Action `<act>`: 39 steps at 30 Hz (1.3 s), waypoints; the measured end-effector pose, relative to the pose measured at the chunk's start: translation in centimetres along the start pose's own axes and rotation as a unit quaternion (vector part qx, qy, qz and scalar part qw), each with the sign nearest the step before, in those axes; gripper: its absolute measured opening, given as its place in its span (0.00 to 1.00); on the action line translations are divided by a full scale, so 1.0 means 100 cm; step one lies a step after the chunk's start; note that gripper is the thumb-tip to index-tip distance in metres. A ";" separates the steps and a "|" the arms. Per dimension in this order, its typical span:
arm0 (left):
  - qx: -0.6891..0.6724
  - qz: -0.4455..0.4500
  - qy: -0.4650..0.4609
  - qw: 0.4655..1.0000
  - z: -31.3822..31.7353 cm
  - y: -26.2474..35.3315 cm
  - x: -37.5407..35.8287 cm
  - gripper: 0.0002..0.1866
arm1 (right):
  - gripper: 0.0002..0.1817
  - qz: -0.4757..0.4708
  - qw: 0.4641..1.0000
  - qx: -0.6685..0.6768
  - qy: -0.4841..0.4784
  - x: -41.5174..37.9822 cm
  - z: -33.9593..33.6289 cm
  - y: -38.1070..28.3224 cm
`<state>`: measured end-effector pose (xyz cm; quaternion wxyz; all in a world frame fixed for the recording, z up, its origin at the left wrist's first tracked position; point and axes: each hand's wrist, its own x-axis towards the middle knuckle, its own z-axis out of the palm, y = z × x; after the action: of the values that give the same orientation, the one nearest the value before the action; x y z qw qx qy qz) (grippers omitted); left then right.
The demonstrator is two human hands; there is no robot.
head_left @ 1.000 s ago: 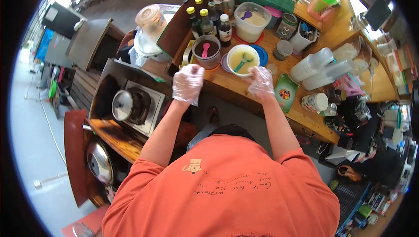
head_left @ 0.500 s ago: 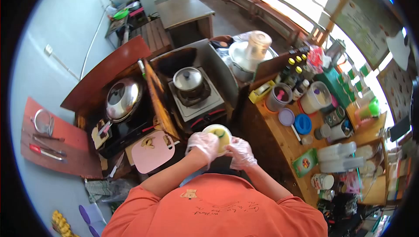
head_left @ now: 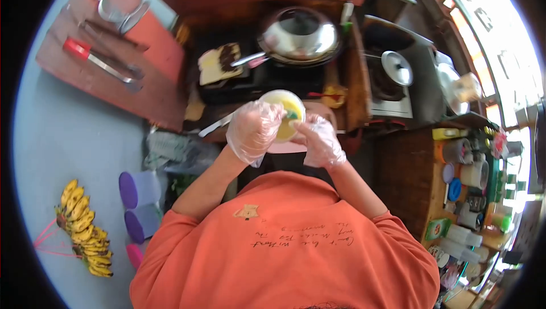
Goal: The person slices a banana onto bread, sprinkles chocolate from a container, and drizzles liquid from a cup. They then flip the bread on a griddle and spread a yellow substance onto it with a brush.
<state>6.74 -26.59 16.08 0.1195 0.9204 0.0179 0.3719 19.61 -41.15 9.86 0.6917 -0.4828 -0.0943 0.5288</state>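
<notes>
A round white tub [head_left: 282, 97] with pale yellow contents is held up between my hands, in front of the stove. My left hand [head_left: 253, 131], in a clear plastic glove, is closed at the tub's left side, its fingertips over the opening near a small green item [head_left: 292, 114]. What those fingers grip is too small to tell. My right hand [head_left: 322, 141], also gloved, pinches the tub's right rim. Beneath the tub, a pink cutting board [head_left: 285, 147] is partly hidden. Bread with a dark spread [head_left: 219, 65] lies on the black cooktop to the upper left.
A lidded pan [head_left: 301, 36] sits on the stove, its handle pointing left. A knife [head_left: 215, 126] lies left of my hands. Tongs [head_left: 102, 64] and a strainer [head_left: 120, 3] rest on a red-brown board. Bananas [head_left: 85, 229] hang lower left; a shelf of containers [head_left: 455, 195] stands right.
The view has swung left, toward the lidded pan and bread. My hands and the tub have moved from beside the small pot to over the pink board.
</notes>
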 end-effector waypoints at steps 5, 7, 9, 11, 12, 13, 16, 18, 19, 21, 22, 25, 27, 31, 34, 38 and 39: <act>0.126 -0.088 -0.062 0.986 -0.062 -0.066 -0.040 0.07 | 0.15 -0.023 0.999 0.036 -0.028 0.062 0.101 0.028; 0.098 -0.134 -0.062 0.984 -0.069 -0.096 -0.047 0.07 | 0.14 -0.036 0.999 -0.009 -0.028 0.084 0.125 0.041; 0.072 -0.246 -0.051 0.965 -0.075 -0.127 -0.048 0.08 | 0.15 -0.051 0.998 -0.009 -0.027 0.094 0.149 0.045; 0.113 -0.225 -0.009 0.968 -0.081 -0.151 -0.047 0.07 | 0.16 -0.089 0.993 -0.071 -0.021 0.119 0.154 0.058; 0.121 -0.213 -0.006 0.970 -0.082 -0.160 -0.048 0.06 | 0.16 -0.089 0.993 -0.075 -0.021 0.131 0.160 0.060; 0.120 -0.214 -0.003 0.969 -0.080 -0.169 -0.048 0.06 | 0.16 -0.088 0.991 -0.097 -0.002 0.142 0.167 0.062; 0.067 -0.259 -0.019 0.963 -0.072 -0.203 -0.057 0.07 | 0.17 -0.084 0.984 -0.150 0.039 0.165 0.181 0.067; 0.127 -0.133 0.033 0.982 -0.078 -0.238 -0.053 0.09 | 0.17 -0.072 0.994 -0.081 0.029 0.177 0.188 0.065; 0.098 -0.179 0.053 0.978 -0.081 -0.243 -0.051 0.08 | 0.15 -0.039 0.996 -0.068 0.032 0.185 0.189 0.064; 0.062 -0.241 0.077 0.966 -0.086 -0.253 -0.045 0.07 | 0.15 -0.024 0.999 -0.023 0.030 0.191 0.191 0.060; 0.035 -0.321 0.087 0.942 -0.085 -0.257 -0.041 0.07 | 0.15 -0.012 0.999 0.019 0.024 0.194 0.191 0.058; 0.020 -0.315 0.095 0.944 -0.092 -0.257 -0.027 0.06 | 0.16 -0.008 0.998 0.036 0.045 0.210 0.189 0.063; 0.053 -0.272 0.148 0.950 -0.090 -0.263 -0.023 0.04 | 0.19 -0.010 0.996 0.064 0.063 0.221 0.185 0.069; 0.060 -0.267 0.145 0.951 -0.071 -0.275 -0.028 0.05 | 0.23 0.001 0.996 0.041 0.085 0.239 0.174 0.081; -0.145 -0.482 0.161 0.849 -0.046 -0.305 -0.045 0.08 | 0.24 0.022 0.992 0.063 0.104 0.246 0.179 0.080; -0.255 -0.558 0.194 0.766 -0.043 -0.321 -0.032 0.10 | 0.23 0.032 0.990 0.077 0.117 0.257 0.178 0.085; -0.255 -0.536 0.203 0.778 -0.043 -0.323 -0.027 0.10 | 0.23 0.024 0.991 0.076 0.109 0.258 0.180 0.084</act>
<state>3.66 5.32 9.68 0.5235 0.6009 0.4372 0.4169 13.63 -9.95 2.89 0.7197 -0.4853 0.0336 0.4954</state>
